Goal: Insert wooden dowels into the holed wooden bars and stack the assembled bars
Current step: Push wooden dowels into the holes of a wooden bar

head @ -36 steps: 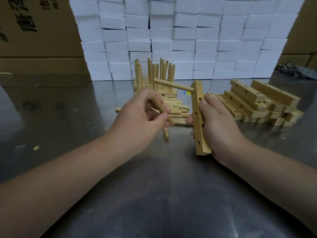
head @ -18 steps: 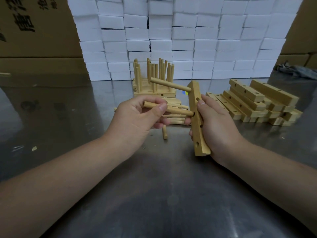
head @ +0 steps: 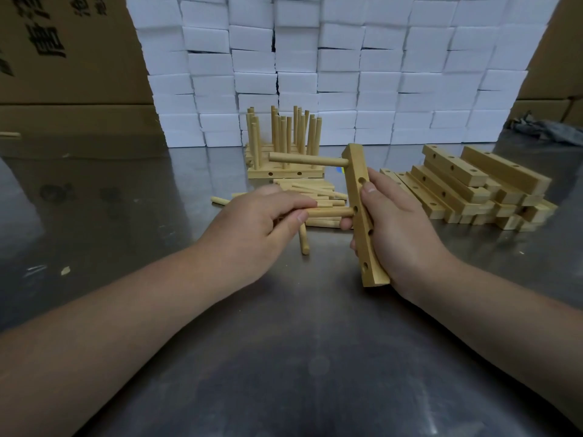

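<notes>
At centre, my right hand (head: 398,230) grasping upright bar (head: 359,190), left hand (head: 252,230) pinching dowel (head: 331,212) at its left edge, table (head: 284,357) below.

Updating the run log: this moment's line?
left hand: holds second dowel at bar | right hand: grips bar | first dowel: seated

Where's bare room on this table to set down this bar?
Bare grey metal table top lies between your forearms, and left of your left hand toward the brown cardboard boxes. Crowded: loose wooden dowels and the dowelled bar stack behind your hands; the heap of holed wooden bars to the right.
</notes>
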